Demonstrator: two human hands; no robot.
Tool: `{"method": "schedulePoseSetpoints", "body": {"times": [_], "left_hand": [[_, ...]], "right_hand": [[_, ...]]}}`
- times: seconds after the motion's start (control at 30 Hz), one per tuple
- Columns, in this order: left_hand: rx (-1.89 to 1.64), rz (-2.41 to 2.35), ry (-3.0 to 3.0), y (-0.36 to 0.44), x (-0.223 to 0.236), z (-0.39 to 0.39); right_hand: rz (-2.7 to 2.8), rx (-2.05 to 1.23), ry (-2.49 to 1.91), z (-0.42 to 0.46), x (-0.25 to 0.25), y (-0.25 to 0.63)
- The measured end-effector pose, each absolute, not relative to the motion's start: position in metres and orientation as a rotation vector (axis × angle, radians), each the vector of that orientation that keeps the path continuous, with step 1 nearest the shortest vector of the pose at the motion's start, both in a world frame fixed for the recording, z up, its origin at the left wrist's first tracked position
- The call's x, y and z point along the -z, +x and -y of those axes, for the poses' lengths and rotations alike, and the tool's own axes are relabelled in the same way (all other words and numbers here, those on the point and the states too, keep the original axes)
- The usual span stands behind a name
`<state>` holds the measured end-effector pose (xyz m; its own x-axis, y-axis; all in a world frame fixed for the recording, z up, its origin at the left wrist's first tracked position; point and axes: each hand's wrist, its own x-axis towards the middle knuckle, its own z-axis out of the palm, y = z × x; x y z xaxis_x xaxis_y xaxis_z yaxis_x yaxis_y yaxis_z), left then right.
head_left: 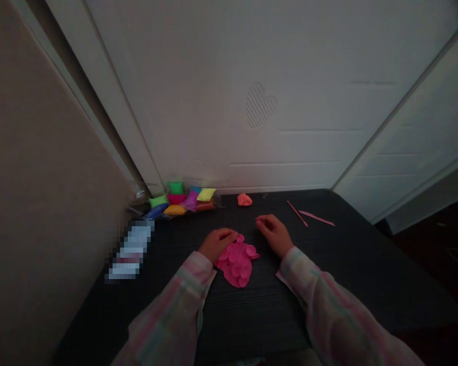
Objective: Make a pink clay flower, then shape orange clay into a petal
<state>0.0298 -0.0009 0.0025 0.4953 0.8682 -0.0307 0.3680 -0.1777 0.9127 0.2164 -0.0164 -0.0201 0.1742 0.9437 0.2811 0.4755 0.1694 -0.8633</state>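
A flattened mass of bright pink modelling clay (234, 264) lies on the dark table, with several small round discs of the same clay on top. My left hand (217, 243) rests over its upper left edge. The left thumb and fingers come together beside a small disc at the top, touching the clay. To the right, apart from the mass, my right hand (274, 233) is closed in a pinch just above the table. Something pinkish shows at its fingertips, too small to make out.
Clear bags of coloured clay packets (176, 199) lie at the back left. An orange-pink lump (245, 200) sits near the back edge. Two pink sticks, a thin rod (297, 213) and a pointed tool (316, 218), lie back right. A blurred white packet (132, 251) is at left.
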Motion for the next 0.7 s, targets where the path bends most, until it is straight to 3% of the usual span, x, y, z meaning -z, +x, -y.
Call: {"method": "schedulePoseSetpoints", "body": {"times": [0.33, 0.53, 0.7], "left_hand": [[-0.597, -1.059, 1.736, 0.029, -0.003, 0.001], [-0.589, -1.066, 1.776, 0.03, -0.003, 0.0], [-0.575, -1.072, 1.76, 0.029, -0.002, 0.0]], "right_hand": [[1.322, -0.951, -1.342, 0.021, 0.012, 0.205], [1.416, -0.869, -1.307, 0.026, 0.01, 0.206], [1.431, -1.068, -1.228, 0.029, 0.013, 0.207]]}}
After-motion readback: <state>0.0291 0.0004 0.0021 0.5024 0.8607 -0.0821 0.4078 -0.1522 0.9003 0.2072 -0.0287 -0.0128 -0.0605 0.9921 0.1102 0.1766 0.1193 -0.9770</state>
